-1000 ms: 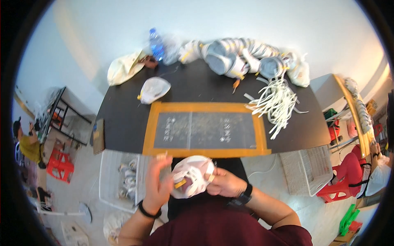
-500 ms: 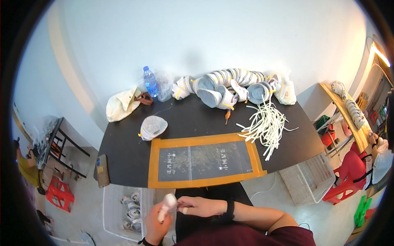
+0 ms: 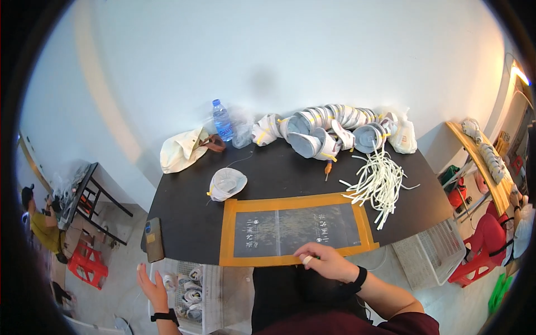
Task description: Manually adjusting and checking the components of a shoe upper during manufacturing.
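Observation:
My left hand [image 3: 155, 287] is held out beside a white plastic basket [image 3: 213, 298], its fingers apart and nothing seen in them. Several rolled white-and-grey fabric pieces [image 3: 192, 295] lie in that basket. My right hand [image 3: 326, 263] is at the front edge of the dark table [image 3: 290, 173], over the orange tape border [image 3: 357, 252] of a dark printed panel [image 3: 296, 229]. Its fingertips are drawn together; what they hold, if anything, is too small to tell. Pale coverings sit on a finger of each hand. One cup-shaped white fabric piece [image 3: 228, 184] stands left of centre on the table.
Along the wall lie a row of nested white-grey fabric cups [image 3: 335, 116], a water bottle [image 3: 222, 120] and a cream bag [image 3: 181, 151]. White strips [image 3: 379, 184], an orange-handled tool [image 3: 328, 167] and a phone [image 3: 154, 239] are on the table. Another basket [image 3: 427, 254] stands right.
The whitish piece my left hand gripped is gone from it; that hand has moved left and opened. My right hand has moved right and up to the table's edge. The view has shifted.

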A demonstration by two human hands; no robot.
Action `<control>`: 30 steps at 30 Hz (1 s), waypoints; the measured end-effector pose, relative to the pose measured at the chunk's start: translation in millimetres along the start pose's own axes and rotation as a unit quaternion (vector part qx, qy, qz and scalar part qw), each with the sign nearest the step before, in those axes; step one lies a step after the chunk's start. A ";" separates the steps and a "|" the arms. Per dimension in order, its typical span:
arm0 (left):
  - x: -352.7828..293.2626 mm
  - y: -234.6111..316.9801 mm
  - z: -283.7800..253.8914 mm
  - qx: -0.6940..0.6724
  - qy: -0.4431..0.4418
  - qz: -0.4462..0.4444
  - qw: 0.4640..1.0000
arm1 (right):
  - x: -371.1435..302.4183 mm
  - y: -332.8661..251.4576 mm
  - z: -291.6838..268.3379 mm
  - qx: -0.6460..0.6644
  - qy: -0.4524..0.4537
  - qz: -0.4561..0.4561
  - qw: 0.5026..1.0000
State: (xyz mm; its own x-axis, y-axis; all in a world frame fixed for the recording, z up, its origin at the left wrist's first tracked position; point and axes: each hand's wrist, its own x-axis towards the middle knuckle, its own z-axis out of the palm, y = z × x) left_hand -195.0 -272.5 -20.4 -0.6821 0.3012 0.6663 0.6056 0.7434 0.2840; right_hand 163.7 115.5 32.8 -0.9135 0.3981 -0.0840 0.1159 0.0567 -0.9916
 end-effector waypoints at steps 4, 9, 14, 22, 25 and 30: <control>42.3 91.9 -25.1 -0.114 -0.067 0.099 0.986 | 2.0 1.5 -11.4 -0.124 0.109 -0.069 0.984; 105.2 214.8 8.2 -0.177 -0.143 0.273 0.935 | 5.0 8.1 -13.5 -0.142 0.142 -0.079 0.976; 136.6 274.9 75.4 -0.039 -0.198 0.310 0.929 | 1.1 9.2 -13.5 -0.131 0.144 -0.070 0.978; 148.6 254.6 73.9 -0.536 -0.382 -0.049 0.751 | -2.8 17.2 -17.2 -0.086 0.134 -0.094 0.983; 116.8 268.7 31.1 -0.729 -0.404 -0.152 0.531 | 0.9 25.7 -21.8 -0.065 0.133 -0.112 0.983; 48.4 289.8 -0.5 -0.718 -0.432 -0.210 0.503 | -4.2 2.5 -19.1 0.019 0.189 -0.133 0.973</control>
State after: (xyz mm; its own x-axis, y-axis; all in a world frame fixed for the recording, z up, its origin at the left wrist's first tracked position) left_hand -52.3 -42.8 94.5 -0.4208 0.9066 -0.0329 -0.4191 -0.1621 0.8933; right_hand 175.3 131.5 32.5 -0.6998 0.6828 0.2099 -0.1257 0.1716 -0.9771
